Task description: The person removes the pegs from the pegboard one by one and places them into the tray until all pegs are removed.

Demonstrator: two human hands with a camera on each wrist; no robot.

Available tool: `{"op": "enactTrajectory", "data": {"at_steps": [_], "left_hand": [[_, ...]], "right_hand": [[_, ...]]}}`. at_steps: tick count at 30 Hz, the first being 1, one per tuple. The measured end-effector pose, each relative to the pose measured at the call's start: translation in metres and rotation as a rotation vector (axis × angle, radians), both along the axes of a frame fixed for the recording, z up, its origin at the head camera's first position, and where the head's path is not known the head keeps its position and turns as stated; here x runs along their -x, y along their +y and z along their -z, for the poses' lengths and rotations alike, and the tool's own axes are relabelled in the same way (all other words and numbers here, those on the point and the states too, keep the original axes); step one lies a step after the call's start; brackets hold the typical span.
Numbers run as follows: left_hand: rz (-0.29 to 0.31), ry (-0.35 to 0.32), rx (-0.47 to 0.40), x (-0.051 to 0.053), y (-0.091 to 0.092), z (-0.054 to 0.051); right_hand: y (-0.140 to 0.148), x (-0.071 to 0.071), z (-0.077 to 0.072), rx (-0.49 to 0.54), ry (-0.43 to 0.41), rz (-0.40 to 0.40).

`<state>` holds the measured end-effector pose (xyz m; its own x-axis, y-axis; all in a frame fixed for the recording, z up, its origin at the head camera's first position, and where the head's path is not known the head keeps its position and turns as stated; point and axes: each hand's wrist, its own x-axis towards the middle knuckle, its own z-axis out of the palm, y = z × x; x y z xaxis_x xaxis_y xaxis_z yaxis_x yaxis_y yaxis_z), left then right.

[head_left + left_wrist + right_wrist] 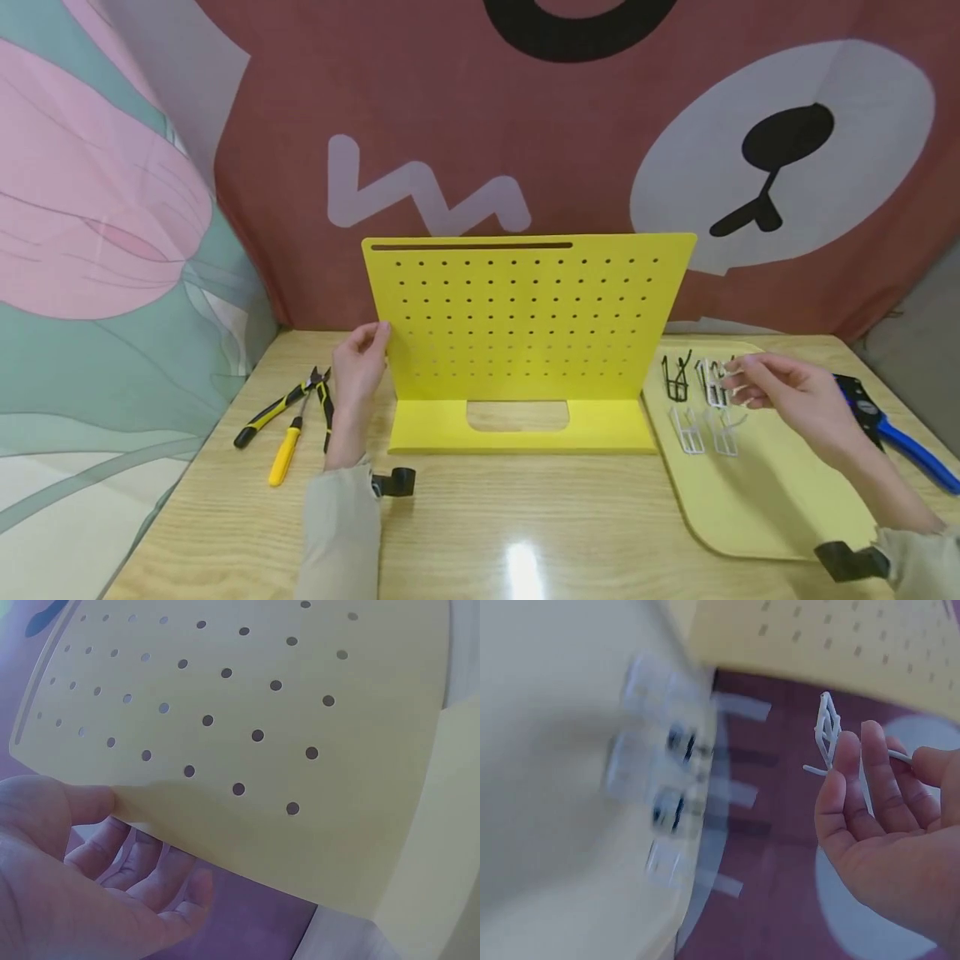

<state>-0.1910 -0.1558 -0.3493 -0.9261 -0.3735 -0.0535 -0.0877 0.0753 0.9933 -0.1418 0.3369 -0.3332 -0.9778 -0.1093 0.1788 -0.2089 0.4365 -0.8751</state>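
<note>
A yellow pegboard with rows of small holes stands upright on its folded base. My left hand grips its left edge, the thumb on the front face and the fingers behind, as the left wrist view shows. Over the pale yellow tray, my right hand pinches a white wire pegboard hook between thumb and fingers. The hook's frame sticks out beyond the fingertips in the right wrist view. Below on the tray lie more white wire hooks and black wire hooks.
Left of the board lie cutting pliers with black and yellow handles and a yellow-handled screwdriver. A blue-handled tool lies right of the tray, partly behind my right arm. A printed cloth hangs behind the wooden table.
</note>
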Motion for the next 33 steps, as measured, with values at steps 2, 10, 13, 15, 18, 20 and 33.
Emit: {"op": "enactTrajectory", "data": {"at_steps": [2,10,13,15,18,20,33], "left_hand": [[0.002,-0.004,0.003,0.0,-0.001,0.0],[-0.027,0.005,0.026,-0.002,-0.008,0.001],[-0.039,-0.007,0.029,-0.005,-0.01,0.002],[-0.037,-0.011,0.028,-0.006,-0.01,0.003],[-0.024,0.001,0.019,-0.005,-0.009,0.003],[-0.019,0.005,0.012,-0.004,-0.008,0.003],[0.01,0.02,0.029,-0.001,-0.002,0.0]], "right_hand": [[0.014,-0.003,0.003,0.005,0.004,0.032],[0.05,-0.003,0.018,-0.011,-0.046,0.072],[0.058,0.0,0.029,-0.027,-0.146,0.036],[0.061,0.001,0.037,-0.055,-0.216,0.029],[0.064,0.001,0.047,-0.111,-0.272,0.034],[0.066,0.0,0.051,-0.134,-0.302,0.043],[0.066,-0.011,0.066,-0.062,-0.282,0.074]]}}
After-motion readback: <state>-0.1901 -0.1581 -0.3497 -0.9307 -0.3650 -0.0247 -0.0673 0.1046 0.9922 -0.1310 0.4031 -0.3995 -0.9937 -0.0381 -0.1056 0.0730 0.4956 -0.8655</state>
